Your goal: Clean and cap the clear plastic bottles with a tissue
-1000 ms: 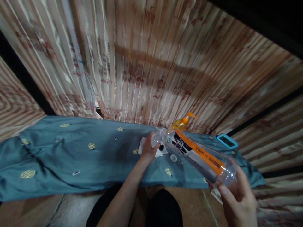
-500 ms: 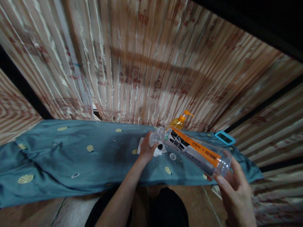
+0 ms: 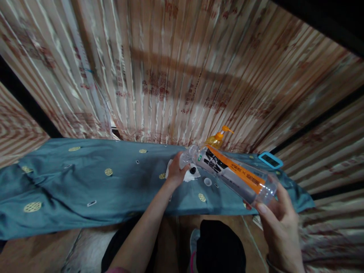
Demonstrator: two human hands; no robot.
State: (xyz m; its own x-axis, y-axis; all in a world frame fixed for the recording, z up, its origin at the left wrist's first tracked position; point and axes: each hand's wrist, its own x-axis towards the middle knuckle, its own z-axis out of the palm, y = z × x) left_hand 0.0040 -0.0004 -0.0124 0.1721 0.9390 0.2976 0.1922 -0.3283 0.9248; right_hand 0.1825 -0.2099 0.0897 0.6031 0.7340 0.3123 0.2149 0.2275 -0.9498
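My right hand [image 3: 280, 222] is wrapped round the base of a large clear plastic bottle [image 3: 236, 172] with an orange, grey and black label. The bottle is tilted, its neck low and pointing left. Its mouth meets the top of a small clear bottle [image 3: 185, 158], closed in my left hand [image 3: 174, 173]; whether the two touch, I cannot tell. Just below lies a white tissue [image 3: 190, 176] with a small black cap [image 3: 192, 170] over it. A whitish round cap [image 3: 207, 182] rests on the cloth to its right.
A teal patterned cloth [image 3: 131, 189] covers the table. Behind the large bottle stands a yellow pump bottle [image 3: 214, 141] with an orange head. A blue-framed device with a dark screen [image 3: 270, 160] lies at the back right. Striped curtains [image 3: 170, 76] hang behind the table.
The view has shifted slightly, so the table sits higher in the picture. Both hands keep their hold, and the large bottle stays tilted against the small bottle's top.
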